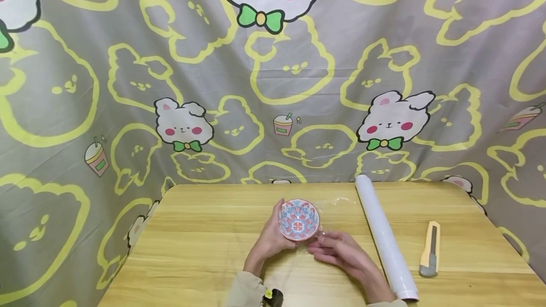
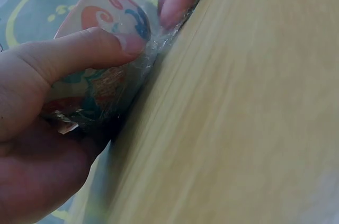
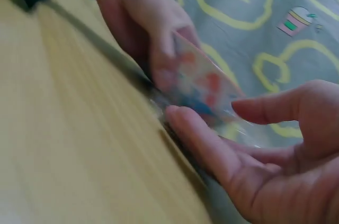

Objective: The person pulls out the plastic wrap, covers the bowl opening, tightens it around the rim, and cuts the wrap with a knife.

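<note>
A small bowl [image 1: 299, 220] with a red and blue flower pattern is tilted toward me above the table, with clear plastic film [image 2: 151, 44] bunched around its outside. My left hand [image 1: 273, 235] grips the bowl from the left; in the left wrist view its thumb [image 2: 95, 49] lies along the film-covered side. At the bowl's lower right is my right hand [image 1: 343, 251], its fingertips right at the film. In the right wrist view, the right thumb [image 3: 265, 108] stands apart from the extended fingers [image 3: 198, 134].
A long white roll of film [image 1: 386, 240] lies to the right of my right hand. Farther right is a utility knife [image 1: 430, 250] with a pale orange and grey body. The wooden table [image 1: 192, 250] meets a patterned cloth [image 1: 298, 79] at its back edge.
</note>
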Demonstrator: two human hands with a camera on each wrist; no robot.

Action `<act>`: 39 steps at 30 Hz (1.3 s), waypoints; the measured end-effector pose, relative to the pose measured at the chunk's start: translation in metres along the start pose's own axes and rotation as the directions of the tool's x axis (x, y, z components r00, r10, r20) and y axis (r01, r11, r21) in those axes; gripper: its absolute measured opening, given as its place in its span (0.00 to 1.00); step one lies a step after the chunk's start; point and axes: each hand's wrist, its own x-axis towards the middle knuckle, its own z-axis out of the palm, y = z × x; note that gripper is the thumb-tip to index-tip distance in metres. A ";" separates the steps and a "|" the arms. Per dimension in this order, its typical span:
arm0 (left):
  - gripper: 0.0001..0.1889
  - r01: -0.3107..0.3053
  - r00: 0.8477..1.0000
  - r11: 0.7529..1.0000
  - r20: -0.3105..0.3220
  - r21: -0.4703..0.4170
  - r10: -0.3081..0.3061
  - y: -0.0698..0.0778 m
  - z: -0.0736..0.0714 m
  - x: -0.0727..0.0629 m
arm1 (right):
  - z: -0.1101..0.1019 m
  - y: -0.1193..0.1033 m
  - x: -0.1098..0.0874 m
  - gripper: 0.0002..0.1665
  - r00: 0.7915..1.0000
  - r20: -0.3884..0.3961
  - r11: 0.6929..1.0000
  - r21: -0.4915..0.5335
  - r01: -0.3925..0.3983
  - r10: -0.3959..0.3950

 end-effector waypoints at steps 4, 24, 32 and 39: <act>0.69 -0.013 1.000 1.000 0.015 -0.016 0.013 -0.002 -0.001 0.001 | -0.007 -0.009 -0.004 0.39 0.979 -0.195 0.997 -0.066 0.046 -0.058; 0.68 -0.016 0.999 0.998 0.051 -0.054 0.018 -0.004 -0.006 0.000 | -0.019 -0.007 0.010 0.11 0.938 -0.347 0.984 0.160 0.077 -0.017; 0.67 -0.009 0.998 0.996 0.069 -0.089 0.015 -0.005 -0.007 0.000 | -0.021 -0.006 0.013 0.16 0.931 -0.364 0.984 0.150 0.098 -0.037; 0.67 -0.015 0.997 0.995 0.080 -0.097 0.023 -0.005 -0.008 0.001 | -0.022 -0.010 0.011 0.21 0.935 -0.354 0.989 0.139 0.057 -0.005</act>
